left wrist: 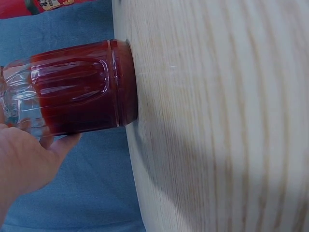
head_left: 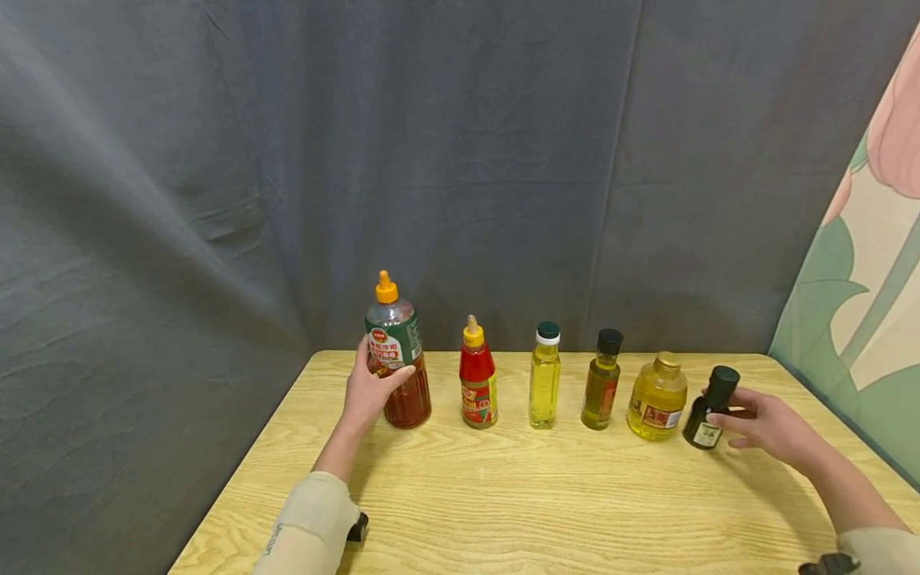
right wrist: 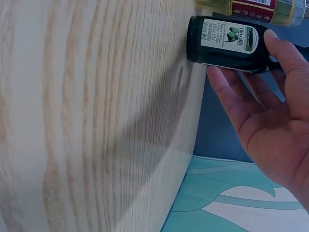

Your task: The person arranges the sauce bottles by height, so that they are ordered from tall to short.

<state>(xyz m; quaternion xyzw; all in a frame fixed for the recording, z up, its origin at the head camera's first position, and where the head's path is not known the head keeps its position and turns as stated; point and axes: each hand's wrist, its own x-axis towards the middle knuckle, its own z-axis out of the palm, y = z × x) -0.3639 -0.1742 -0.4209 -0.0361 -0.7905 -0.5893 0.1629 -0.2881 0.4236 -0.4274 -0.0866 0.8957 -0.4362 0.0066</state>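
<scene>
A tall bottle of red sauce (head_left: 407,399) with an orange nozzle cap stands upright at the left of a row. My left hand (head_left: 368,389) holds it around its side, thumb in front and fingers mostly hidden behind; in the left wrist view the bottle's base meets the table. At the row's right end is a small dark olive oil bottle (right wrist: 227,43) with a black cap. My right hand (head_left: 772,427) holds this one between the thumb in front and the fingers behind. A rounded, gold-capped jar-like bottle of yellow oil (head_left: 657,399) stands just left of it.
Between the hands also stand a red ketchup bottle (head_left: 477,383), a square bottle of pale oil (head_left: 544,379) and a darker oil bottle (head_left: 600,391). They share a wood-grain table (head_left: 532,511). Behind hangs a grey curtain (head_left: 460,160); a floral panel (head_left: 862,319) borders the right.
</scene>
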